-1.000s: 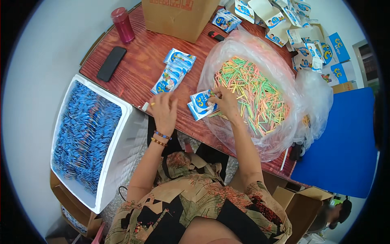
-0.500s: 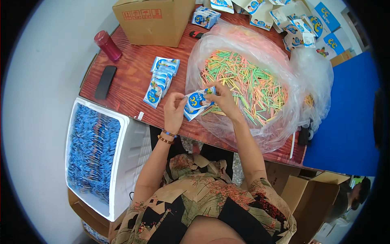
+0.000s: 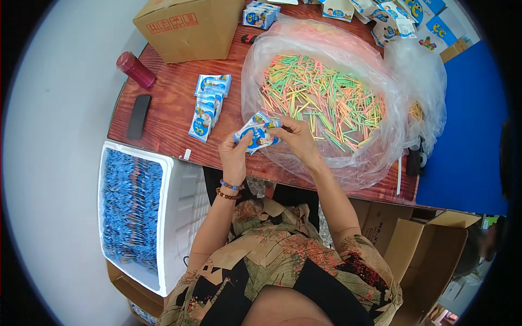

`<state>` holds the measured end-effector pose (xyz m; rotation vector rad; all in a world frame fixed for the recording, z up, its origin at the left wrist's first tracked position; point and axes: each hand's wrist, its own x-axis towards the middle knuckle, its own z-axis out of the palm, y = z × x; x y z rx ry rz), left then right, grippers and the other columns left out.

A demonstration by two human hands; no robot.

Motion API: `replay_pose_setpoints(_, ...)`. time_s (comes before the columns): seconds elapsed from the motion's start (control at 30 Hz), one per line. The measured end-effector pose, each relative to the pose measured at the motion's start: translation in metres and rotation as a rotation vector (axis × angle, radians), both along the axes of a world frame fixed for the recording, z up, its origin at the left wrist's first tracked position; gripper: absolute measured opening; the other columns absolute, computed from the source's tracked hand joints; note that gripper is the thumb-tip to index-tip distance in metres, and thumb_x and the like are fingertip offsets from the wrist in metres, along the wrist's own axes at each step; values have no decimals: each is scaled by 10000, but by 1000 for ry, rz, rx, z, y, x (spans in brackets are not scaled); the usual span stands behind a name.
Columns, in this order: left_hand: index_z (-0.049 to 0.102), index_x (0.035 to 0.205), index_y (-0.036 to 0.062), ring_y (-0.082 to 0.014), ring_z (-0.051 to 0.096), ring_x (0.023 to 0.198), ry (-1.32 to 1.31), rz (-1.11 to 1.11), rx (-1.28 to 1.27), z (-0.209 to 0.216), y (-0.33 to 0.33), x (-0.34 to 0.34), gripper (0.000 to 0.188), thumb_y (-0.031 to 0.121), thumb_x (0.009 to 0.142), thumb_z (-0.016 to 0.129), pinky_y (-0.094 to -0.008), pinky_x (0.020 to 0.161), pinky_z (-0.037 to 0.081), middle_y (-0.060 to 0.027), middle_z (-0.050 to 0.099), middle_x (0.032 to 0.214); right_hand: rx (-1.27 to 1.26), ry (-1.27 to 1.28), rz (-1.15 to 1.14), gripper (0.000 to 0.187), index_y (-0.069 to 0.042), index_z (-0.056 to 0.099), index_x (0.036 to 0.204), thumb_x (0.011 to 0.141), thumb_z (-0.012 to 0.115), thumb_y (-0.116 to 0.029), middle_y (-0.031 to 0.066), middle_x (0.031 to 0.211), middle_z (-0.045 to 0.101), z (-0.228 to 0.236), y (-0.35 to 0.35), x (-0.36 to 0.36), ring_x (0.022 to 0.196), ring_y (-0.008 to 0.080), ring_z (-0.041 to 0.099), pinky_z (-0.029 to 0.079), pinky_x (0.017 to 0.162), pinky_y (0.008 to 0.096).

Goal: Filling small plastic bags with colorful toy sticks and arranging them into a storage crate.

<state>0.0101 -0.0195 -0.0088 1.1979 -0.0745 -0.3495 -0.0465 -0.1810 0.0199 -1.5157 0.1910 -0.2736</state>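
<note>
Two overlapping blue-and-white packets are held up between my hands, over the table edge in front of the plastic bag. My left hand pinches their left side, thumb on top. At the right side, my right hand grips them with thumb and fingers. To the left lies an overlapping row of similar packets on the table. Just beyond my hands, a large clear plastic bag lies open, full of short thin sticks in green, yellow, orange and pink.
On the reddish wooden table are a cardboard box, a red-pink bottle, a black case and more packets. A white foam bin of blue packets stands left. An open carton is below right.
The packets have turned in my hands and now lie at a different angle. My left thumb has come over their face. The whole view has shifted slightly.
</note>
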Motion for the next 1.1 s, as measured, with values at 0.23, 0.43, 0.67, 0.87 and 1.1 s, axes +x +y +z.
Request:
replay_pose_setpoints(0.23,688,964,-28,-57,621,768,24,18,-76,3,-3,-10,123,62,888,652,-219,683,509,-42,691,903,-164,27,-4,93,4,679,811,843,680,-83,-38,695,575,-21,-8,-6,658,18,462,376,583,210)
replay_pose_setpoints(0.43,673,991,-42,-97,646,820,128,-14,-126,-2,2,-9,155,84,917,621,-254,736,535,-61,688,959,-181,60,19,113,4,683,807,854,673,-98,-23,672,591,-8,-12,-11,647,30,504,406,602,203)
replay_pose_setpoints(0.67,651,1012,-37,-161,671,899,296,-92,-275,-3,2,-8,190,131,936,605,-309,804,555,-97,686,1010,-228,-254,131,202,-73,653,1015,827,694,-134,82,1158,575,12,-29,-28,1104,165,524,474,860,311)
replay_pose_setpoints(0.87,634,1055,-17,-167,669,922,346,-198,-262,-2,-4,-12,199,144,947,591,-315,810,555,-92,679,1043,-625,-270,311,304,-134,674,1110,810,708,-170,98,1372,472,14,-29,-24,1307,277,396,313,1085,424)
replay_pose_setpoints(1.1,608,1087,-16,-164,636,964,299,-243,-192,0,-7,-18,308,262,991,515,-346,848,508,-79,657,1076,-538,-293,348,302,-167,696,1121,822,704,-208,79,1379,490,4,-36,-24,1313,286,405,319,1078,425)
